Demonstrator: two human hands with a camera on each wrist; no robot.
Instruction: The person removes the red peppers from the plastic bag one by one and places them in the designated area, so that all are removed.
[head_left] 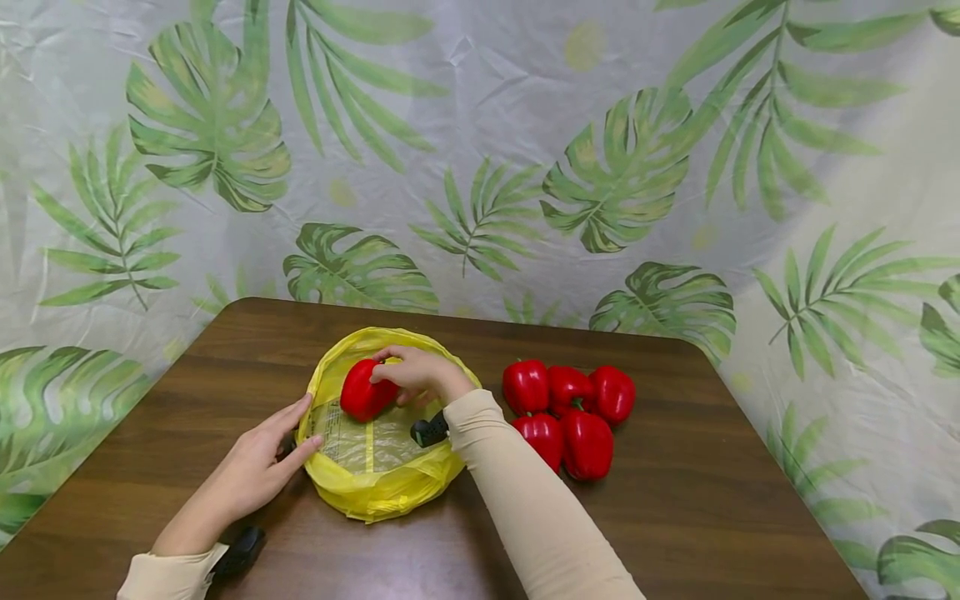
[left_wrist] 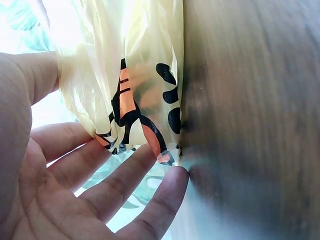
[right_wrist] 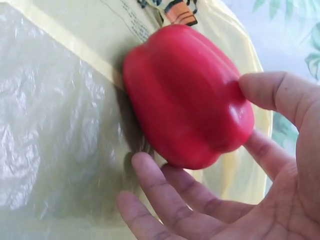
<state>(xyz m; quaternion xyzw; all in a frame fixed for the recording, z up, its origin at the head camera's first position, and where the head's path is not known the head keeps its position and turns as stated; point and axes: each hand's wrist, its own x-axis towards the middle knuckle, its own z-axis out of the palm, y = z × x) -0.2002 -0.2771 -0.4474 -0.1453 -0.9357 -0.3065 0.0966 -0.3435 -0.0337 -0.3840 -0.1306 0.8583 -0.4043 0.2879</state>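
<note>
A round yellow plastic bag [head_left: 375, 497] stands on the table with its mouth spread wide. My right hand [head_left: 420, 375] reaches inside it and holds a red bell pepper [head_left: 363, 392] by one end, low over the bag's floor. In the right wrist view the thumb [right_wrist: 265, 90] presses the pepper's side and other fingers lie under and behind it. My left hand [head_left: 258, 458] rests against the bag's left side. Its fingers [left_wrist: 150, 205] are fairly straight along the outer wall, which bears an orange-and-black print, while the thumb reaches over the rim.
Several more red bell peppers [head_left: 587, 446] sit grouped on the wooden table [head_left: 690, 483], right of the bag. A leaf-patterned curtain [head_left: 487, 125] hangs behind the table's far edge. A dark wrist device [head_left: 242, 550] is strapped at the left wrist.
</note>
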